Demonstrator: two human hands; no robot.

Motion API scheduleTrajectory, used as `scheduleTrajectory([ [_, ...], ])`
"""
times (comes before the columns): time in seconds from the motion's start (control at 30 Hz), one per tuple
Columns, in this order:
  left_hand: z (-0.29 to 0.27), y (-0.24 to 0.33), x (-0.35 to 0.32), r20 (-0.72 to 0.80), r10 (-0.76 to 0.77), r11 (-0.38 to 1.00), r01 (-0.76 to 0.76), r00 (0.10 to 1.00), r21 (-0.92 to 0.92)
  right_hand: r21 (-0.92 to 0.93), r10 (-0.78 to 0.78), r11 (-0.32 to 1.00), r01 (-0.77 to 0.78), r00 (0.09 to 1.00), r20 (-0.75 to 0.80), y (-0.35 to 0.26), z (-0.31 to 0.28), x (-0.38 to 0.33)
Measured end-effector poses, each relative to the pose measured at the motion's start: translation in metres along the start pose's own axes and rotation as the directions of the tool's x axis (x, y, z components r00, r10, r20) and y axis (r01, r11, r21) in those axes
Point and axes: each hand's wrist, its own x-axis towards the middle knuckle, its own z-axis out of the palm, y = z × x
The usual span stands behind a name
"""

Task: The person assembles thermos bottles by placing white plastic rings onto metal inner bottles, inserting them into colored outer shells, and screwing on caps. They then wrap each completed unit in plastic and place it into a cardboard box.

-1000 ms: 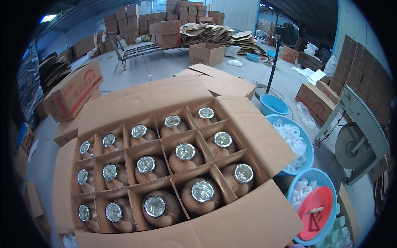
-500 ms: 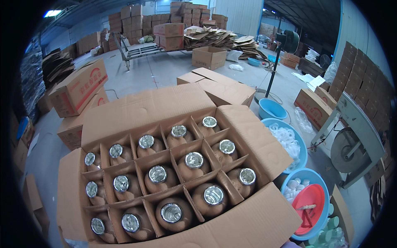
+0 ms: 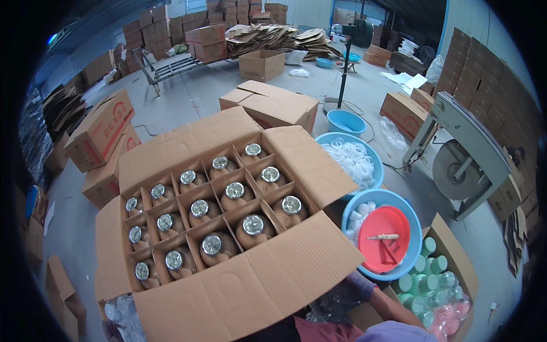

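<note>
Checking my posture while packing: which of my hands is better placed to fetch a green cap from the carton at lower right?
Right, probably. The right forearm already reaches toward the carton of green caps on that side. The left hand is not in view.

A packing warehouse: stacked cardboard boxes (image 3: pixel 142 28) everywhere (concrete floor (image 3: pixel 188 97) too).

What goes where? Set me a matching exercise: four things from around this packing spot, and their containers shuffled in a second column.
Things:
1. jars
2. white rings
3. red lid
4. green caps

Containers:
A. small box at the lower right
B. big carton with dividers
C. middle blue basin
D. nearest blue basin

Pairs: 1-B, 2-C, 3-D, 4-A.
</note>
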Motion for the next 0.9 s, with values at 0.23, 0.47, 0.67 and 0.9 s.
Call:
scheduleTrajectory([
  [0.23, 0.130, 0.047, 0.052, 0.533, 0.175, 0.449, -0.549, 0.828, 0.705, -0.162, -0.475, 0.880, 0.447, 0.835, -0.277, -0.128, -0.136, -0.025],
  [0.47, 0.148, 0.014, 0.063, 0.576, 0.137, 0.053, -0.586, 0.806, 0.808, -0.781, -0.117, 0.601, 0.169, 0.985, 0.123, -0.150, -0.155, 0.022],
  [0.67, 0.168, -0.010, 0.067, 0.404, 0.344, 0.017, -0.436, 0.848, 0.900, -0.364, -0.609, 0.787, 0.497, 0.719, -0.335, -0.209, -0.104, 0.131],
  [0.9, 0.156, -0.014, 0.070, 0.464, 0.340, 0.073, -0.515, 0.818, 0.854, 0.165, -0.323, 0.942, 0.293, 0.924, 0.205, -0.197, -0.063, 0.182],
])
